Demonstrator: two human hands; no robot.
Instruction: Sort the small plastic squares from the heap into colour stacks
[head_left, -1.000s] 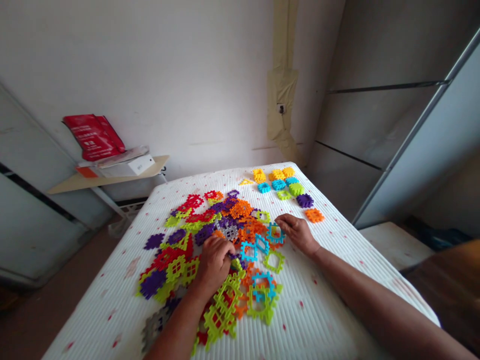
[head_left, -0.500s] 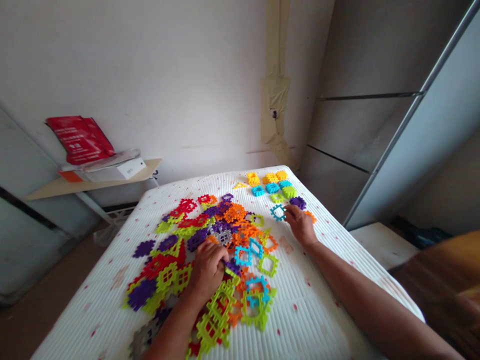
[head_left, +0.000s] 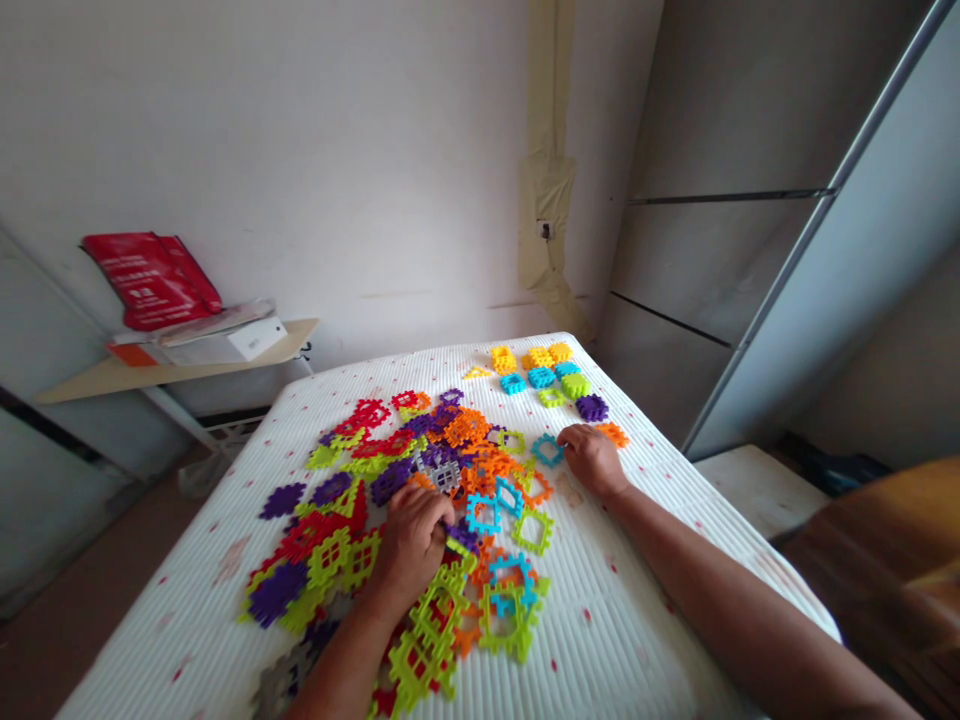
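Note:
My right hand (head_left: pixel 594 460) pinches a blue square frame-shaped building piece (head_left: pixel 538 452) with toothed edges, at the right of the pile. My left hand (head_left: pixel 415 530) rests on the heap of interlocking plastic pieces, its fingers curled in; what they hold, if anything, is hidden. Just beside its fingertips lies a purple piece (head_left: pixel 463 537). Around it are grey (head_left: pixel 446 476), orange (head_left: pixel 466 427), red (head_left: pixel 304 535) and lime green pieces (head_left: pixel 420 664). Loose blue frames (head_left: pixel 484 514) lie between my two hands.
Sorted stacks stand at the far right of the white quilted table (head_left: pixel 600 620): yellow (head_left: pixel 503 360), blue (head_left: pixel 541 377), lime (head_left: pixel 575 386), purple (head_left: pixel 592 407) and orange (head_left: pixel 613 435). A small shelf (head_left: pixel 300 335) with a red bag (head_left: pixel 150 280) is at left; a cabinet (head_left: pixel 720 240) rises at right.
My right hand has drawn the blue frame slightly nearer and away from the sorted stacks. My left hand stays in about the same place on the heap. The view has shifted slightly.

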